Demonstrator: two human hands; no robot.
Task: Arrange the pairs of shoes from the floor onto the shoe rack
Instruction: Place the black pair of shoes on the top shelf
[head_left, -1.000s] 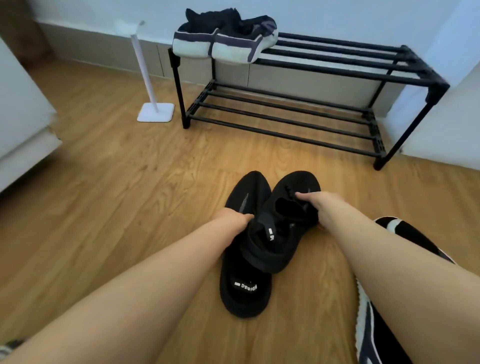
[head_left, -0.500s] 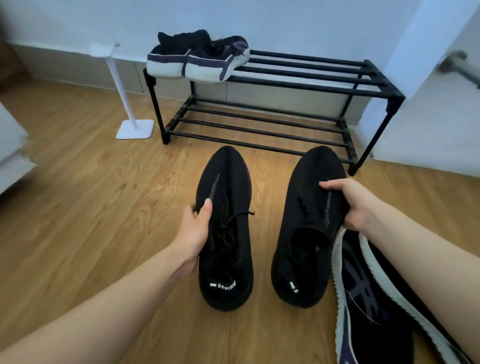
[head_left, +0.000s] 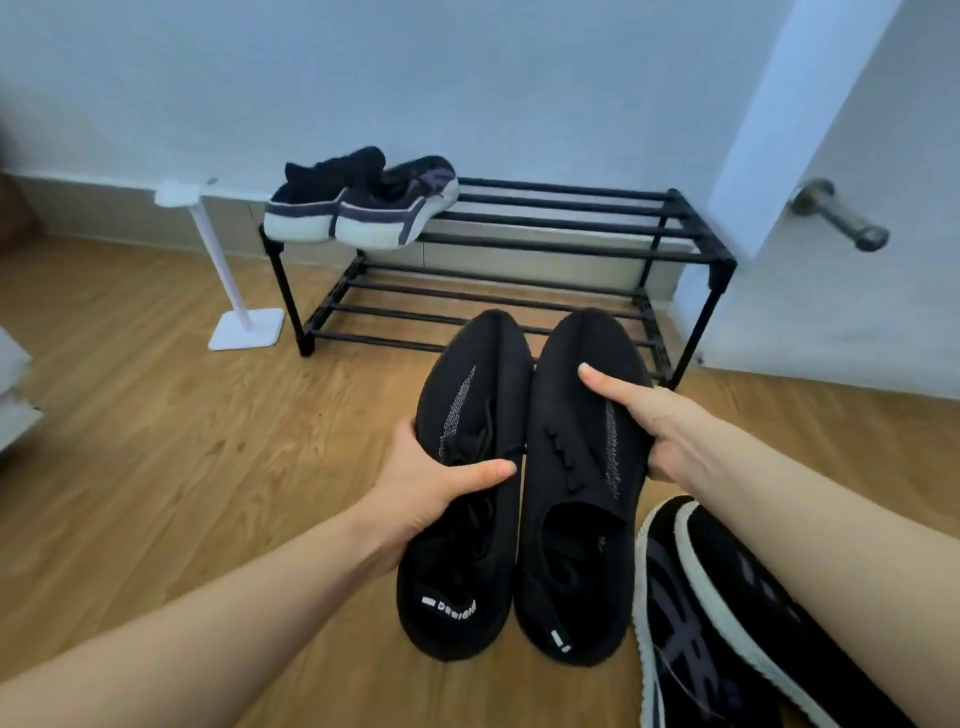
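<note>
You are carrying the second pair toward the shoe rack (head_left: 519, 249), one black shoe in each hand. Your left hand (head_left: 431, 480) is clamping the left black shoe (head_left: 470, 483) at mid-length, thumb lying across the laces and the fingers tucked under the outer edge. Your right hand (head_left: 649, 426) is pinching the right black shoe (head_left: 576, 483) the same way, thumb on top and fingers wrapped beneath. Both shoes are sitting at lower centre of the frame, side by side and touching, toes pointing at the rack.

A white-soled pair (head_left: 363, 208) is already occupying the left end of the top shelf, at upper centre-left. By my reading, the next move is calling for a forward reach, setting this pair down on the top bars just right of that pair, toes in and level so neither shoe slips between the bars. Another shoe (head_left: 701, 613) is waiting on the floor (head_left: 156, 441) at lower right.

Compared with half a second ago, the two shoes are now drawn together instead of apart, and the rack is sitting nearer the middle of the view.
</note>
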